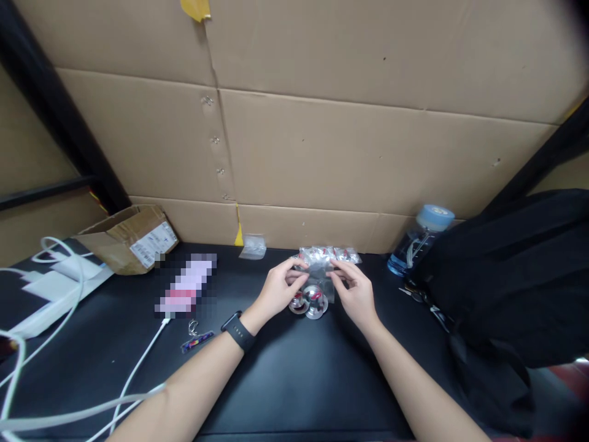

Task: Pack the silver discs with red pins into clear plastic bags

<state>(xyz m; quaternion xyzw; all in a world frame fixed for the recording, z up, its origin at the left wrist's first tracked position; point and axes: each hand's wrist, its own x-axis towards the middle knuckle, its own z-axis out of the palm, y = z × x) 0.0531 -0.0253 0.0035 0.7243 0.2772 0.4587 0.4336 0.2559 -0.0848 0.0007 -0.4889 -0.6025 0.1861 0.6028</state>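
Bare forearms (184, 387) nearest, entering from the bottom edge; far left, white cables (59, 420) and white adapters (50, 286); next, an open cardboard box (122, 247), a pixelated flat object (191, 283), a small charm (197, 341); black watch (239, 331) on the left wrist. Left hand (280, 287): fingers bent, tips at the left edge of a clear bag (319, 271); cannot tell if pinching. Bag sits centre, between both hands; its long axis and mouth unclear; shiny discs (314, 302) just nearer, overlapping; silvery packets (347, 254) behind, row running left to right. Right hand (355, 287): fingers bent, tips at bag's right edge, pinch likewise unclear; farther right, blue-lidded bottle (408, 250), black cloth bundle (506, 276). Surface: black tabletop (294, 393); room: creased cardboard wall (322, 153), dark posts (50, 86) either side.
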